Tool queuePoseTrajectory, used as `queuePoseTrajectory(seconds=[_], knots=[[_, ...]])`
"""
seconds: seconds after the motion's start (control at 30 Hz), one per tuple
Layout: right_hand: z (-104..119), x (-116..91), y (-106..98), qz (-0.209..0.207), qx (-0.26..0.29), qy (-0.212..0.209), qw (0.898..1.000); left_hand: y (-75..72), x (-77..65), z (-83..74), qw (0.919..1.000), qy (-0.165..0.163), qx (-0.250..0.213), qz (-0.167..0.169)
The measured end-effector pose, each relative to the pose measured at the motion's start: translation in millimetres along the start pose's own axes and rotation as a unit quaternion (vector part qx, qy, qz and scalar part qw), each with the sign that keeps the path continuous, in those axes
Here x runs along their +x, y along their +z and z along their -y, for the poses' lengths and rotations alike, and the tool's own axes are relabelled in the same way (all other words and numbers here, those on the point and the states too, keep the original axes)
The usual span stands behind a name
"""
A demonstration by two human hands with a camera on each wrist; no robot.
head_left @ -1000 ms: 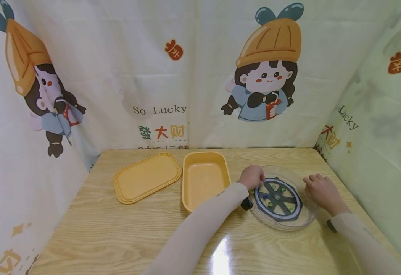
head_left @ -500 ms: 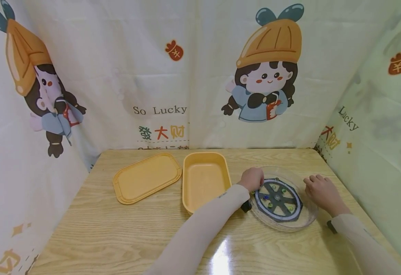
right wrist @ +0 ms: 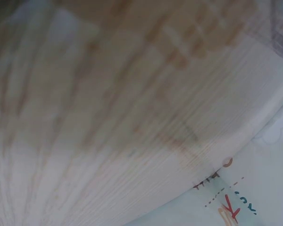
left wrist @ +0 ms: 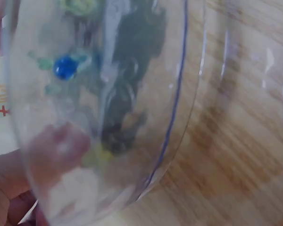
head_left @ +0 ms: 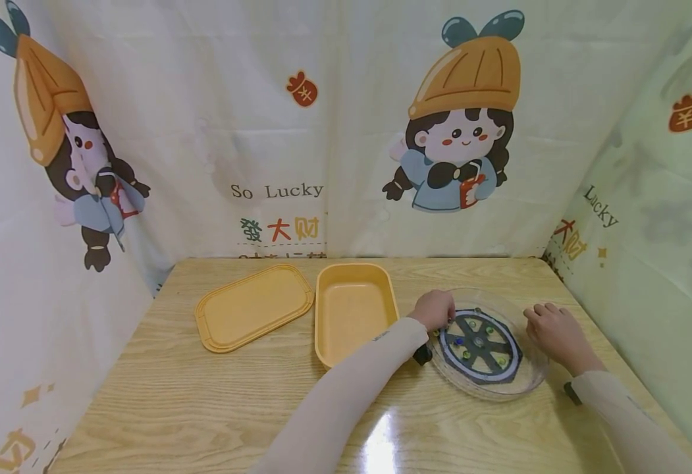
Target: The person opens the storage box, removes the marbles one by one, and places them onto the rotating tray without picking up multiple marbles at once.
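A clear round basin stands at the right of the table. Inside lies a dark wheel-shaped plate with a pale ring, with several green and yellowish glass marbles on it. A blue marble, seen also through the clear wall in the left wrist view, sits left of its centre. At the basin's left rim my left hand has its fingertips together; a pale glint shows there, too blurred to name. Curled fingers of my right hand grip the right rim. In the right wrist view no hand shows.
Left of the basin stands a yellow rectangular box with nothing in it. Its matching yellow lid lies flat farther left. A patterned cloth hangs behind the wooden table and along both sides.
My left hand has dropped slightly at the left rim, its fingertips lower. The right hand and basin stay nearly where they were; box and lid have not moved.
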State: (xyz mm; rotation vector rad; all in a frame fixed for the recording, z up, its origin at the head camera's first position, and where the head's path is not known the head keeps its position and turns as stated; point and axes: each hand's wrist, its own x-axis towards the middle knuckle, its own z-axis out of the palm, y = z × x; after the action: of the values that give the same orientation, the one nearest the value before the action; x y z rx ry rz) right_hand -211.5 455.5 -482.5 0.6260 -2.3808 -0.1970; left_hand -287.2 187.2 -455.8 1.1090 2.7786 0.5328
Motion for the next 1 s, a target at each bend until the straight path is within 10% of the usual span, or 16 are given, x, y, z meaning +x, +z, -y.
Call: queuePoseTrajectory(seconds=[0.47, 1.0], knots=[[0, -2, 0, 0.005, 0.001, 0.001, 1.0, -47.5, -18.1, 3.0, 0.9986, 0.027, -0.042, 0.019], [3, 1, -3, 0.015, -0.001, 0.008, 1.0, -108.1, -78.2, 31.3, 0.9901, 0.112, -0.05, 0.068]])
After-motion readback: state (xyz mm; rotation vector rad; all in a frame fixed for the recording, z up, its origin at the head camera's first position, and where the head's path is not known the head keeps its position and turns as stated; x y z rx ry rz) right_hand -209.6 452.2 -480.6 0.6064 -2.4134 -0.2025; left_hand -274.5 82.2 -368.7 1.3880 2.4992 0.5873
